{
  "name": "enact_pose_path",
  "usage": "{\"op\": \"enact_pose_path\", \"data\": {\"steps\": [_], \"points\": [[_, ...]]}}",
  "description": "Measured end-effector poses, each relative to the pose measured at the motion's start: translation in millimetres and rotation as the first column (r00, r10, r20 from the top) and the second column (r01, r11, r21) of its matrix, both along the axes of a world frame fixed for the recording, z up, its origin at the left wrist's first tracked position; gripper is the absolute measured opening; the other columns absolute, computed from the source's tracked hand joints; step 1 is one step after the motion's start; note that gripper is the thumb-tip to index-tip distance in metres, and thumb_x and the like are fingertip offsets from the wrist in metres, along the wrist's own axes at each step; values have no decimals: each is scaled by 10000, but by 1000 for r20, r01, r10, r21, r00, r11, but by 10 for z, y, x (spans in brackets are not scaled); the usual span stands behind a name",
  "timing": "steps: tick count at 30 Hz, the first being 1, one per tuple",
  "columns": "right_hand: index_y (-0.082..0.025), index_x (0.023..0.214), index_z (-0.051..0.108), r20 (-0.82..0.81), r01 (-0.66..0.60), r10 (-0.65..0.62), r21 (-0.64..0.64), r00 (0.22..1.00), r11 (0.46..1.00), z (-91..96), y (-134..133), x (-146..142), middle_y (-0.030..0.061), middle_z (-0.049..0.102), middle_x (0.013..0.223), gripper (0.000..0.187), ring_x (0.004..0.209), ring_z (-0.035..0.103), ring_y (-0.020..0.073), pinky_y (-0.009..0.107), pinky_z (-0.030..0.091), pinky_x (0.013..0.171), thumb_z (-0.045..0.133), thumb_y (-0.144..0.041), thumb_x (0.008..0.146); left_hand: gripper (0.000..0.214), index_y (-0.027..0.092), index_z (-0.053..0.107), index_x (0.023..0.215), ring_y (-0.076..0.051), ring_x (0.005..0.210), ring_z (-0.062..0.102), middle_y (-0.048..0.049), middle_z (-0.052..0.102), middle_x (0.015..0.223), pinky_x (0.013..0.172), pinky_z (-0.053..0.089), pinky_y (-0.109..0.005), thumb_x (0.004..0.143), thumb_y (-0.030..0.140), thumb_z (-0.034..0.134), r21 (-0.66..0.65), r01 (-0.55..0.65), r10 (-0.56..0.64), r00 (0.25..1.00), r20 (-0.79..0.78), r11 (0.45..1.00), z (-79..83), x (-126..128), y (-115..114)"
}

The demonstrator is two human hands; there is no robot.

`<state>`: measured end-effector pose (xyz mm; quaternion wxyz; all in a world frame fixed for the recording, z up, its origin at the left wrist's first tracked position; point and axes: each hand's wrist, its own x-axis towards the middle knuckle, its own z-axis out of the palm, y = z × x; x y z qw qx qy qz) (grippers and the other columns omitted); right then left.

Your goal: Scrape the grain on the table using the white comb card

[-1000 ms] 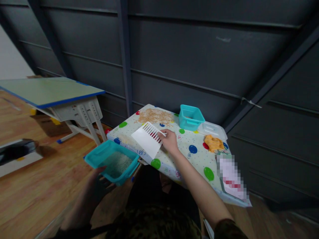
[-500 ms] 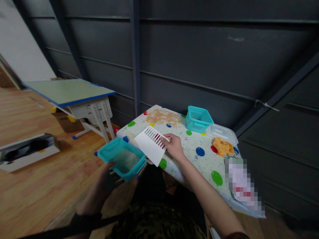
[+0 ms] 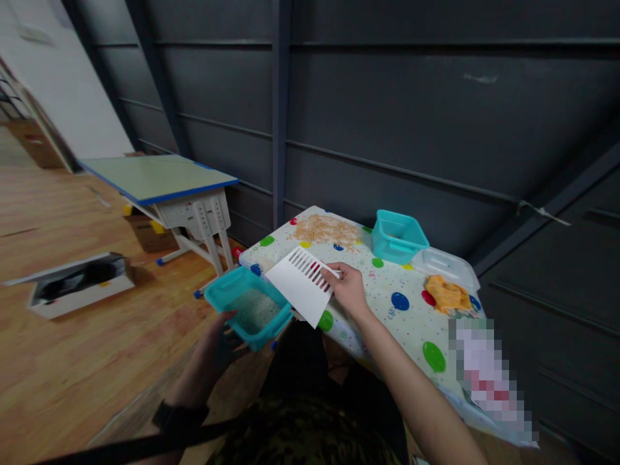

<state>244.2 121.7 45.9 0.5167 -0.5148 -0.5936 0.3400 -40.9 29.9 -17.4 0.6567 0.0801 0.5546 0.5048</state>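
Note:
My left hand is wrapped round the near side of a teal plastic container, holding it off the table's left front corner. Whitish grains like rice lie inside it. In my right hand is a flat white slotted scraper, pinched at its right edge and tilted over the table edge beside the container's right rim. A small pale patch of grain shows behind the scraper. Tan grains are spread over the far left of the tabletop.
Balloon-patterned cloth covers the table. Toward its back right are a second teal container, a clear lid, an orange cloth and a blurred-out bag. A desk and an open white box stand left.
The whole view has swung a little to the left, so things sit farther right in it. Both hands keep their holds, and the container and scraper stay nearly the same relative to the table.

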Motion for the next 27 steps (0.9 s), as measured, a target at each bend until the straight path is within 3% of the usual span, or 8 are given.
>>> {"op": "enact_pose_path", "data": {"steps": [3, 8, 11, 16, 19, 23, 27], "points": [[-169, 940, 755, 2, 63, -63, 33, 998, 997, 53, 114, -15, 83, 794, 780, 329, 648, 723, 236, 322, 551, 612, 675, -469, 830, 203, 181, 612, 969, -262, 728, 715, -60, 711, 800, 658, 640, -444, 838, 289, 723, 12, -9, 9, 1000, 4, 1000, -23, -23, -5], [-182, 889, 746, 163, 126, -145, 119, 976, 985, 87, 306, -43, 74, 788, 765, 254, 690, 723, 238, 335, 539, 688, 620, -400, 860, 246, 147, 629, 993, -248, 776, 713, -71, 701, 837, 647, 635, -403, 838, 308, 731, -3, -13, 13, 1000, -4, 1000, -3, -47, 34], [-184, 869, 741, 176, 86, -104, 105, 979, 991, 47, 287, -90, 71, 783, 756, 246, 676, 714, 236, 330, 532, 663, 620, -397, 854, 240, 149, 634, 1001, -252, 794, 717, -80, 712, 877, 638, 638, -408, 845, 310, 720, -7, -28, 28, 1000, -12, 1000, 23, -50, 52], [-180, 871, 744, 43, -27, 26, 22, 999, 999, 1, 208, -137, 66, 780, 744, 255, 646, 718, 225, 312, 550, 619, 667, -420, 832, 201, 180, 645, 982, -236, 722, 706, -55, 703, 837, 595, 625, -387, 834, 289, 727, 1, -67, 67, 998, 6, 998, 52, -39, 62], [-178, 880, 748, -1, 3, -3, 11, 1000, 1000, 2, 229, -124, 62, 781, 744, 252, 642, 718, 218, 303, 554, 616, 676, -415, 834, 150, 178, 635, 939, -219, 643, 675, -37, 673, 752, 557, 612, -369, 854, 282, 703, -19, -65, 65, 998, -11, 998, 85, -33, 67], [-189, 872, 748, 54, 64, -65, 16, 996, 998, -25, 235, -112, 49, 774, 730, 186, 654, 718, 216, 302, 556, 627, 664, -354, 852, 130, 168, 640, 946, -253, 675, 704, -74, 711, 780, 547, 622, -397, 862, 259, 678, -37, -43, 42, 998, -41, 998, 122, -42, 80], [-212, 876, 752, 100, 35, -35, 3, 994, 999, -53, 142, -162, 45, 797, 823, 124, 718, 733, 215, 308, 576, 676, 681, -313, 868, 97, 192, 654, 904, -257, 676, 712, -62, 723, 803, 558, 639, -426, 832, 236, 702, -26, -42, 41, 998, -41, 999, 128, -50, 106]]}}
